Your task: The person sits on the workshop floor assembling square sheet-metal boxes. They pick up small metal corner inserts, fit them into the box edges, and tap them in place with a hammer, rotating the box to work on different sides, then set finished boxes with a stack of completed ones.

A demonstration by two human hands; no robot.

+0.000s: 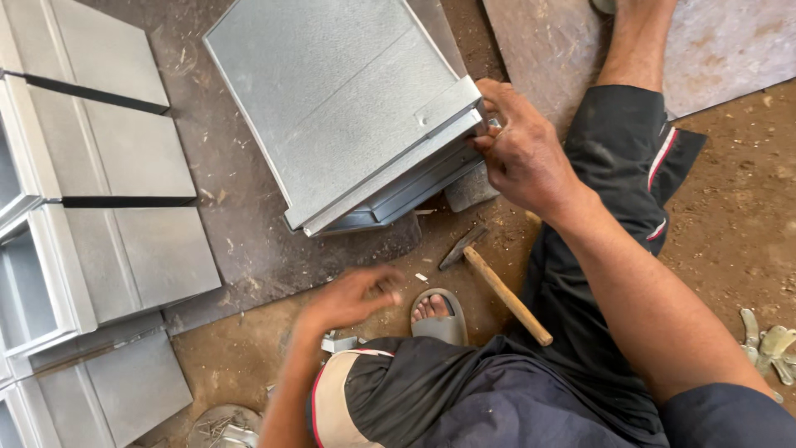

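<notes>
While the person sits on the dirt floor with legs spread, the right hand [521, 158] is pinched on the near corner of a galvanised sheet-metal duct section [348, 99], fingers and thumb closed on the folded flange at its open end. The duct lies on a dark, scuffed metal plate [240, 207] just ahead of the person's knees, tilted so that its broad flat top faces up. Its surface is dull silver with a faint crystalline mottling, a straight seam line running across the panel, and a raised rim along the near edge; beneath that rim the grey inside walls show in shadow. One corner rests near a small stone block [471, 189].

The left hand [352, 294] is blurred, hovering low above the ground close to a sandalled foot [438, 314]; its fingers look loosely spread and hold nothing that I can make out. A wooden-handled hammer [497, 286] lies on the dirt between the two hands, touched by neither. To the left, more finished duct sections [116, 207] are stacked side by side. Tin snips [767, 344] lie at the far right.
</notes>
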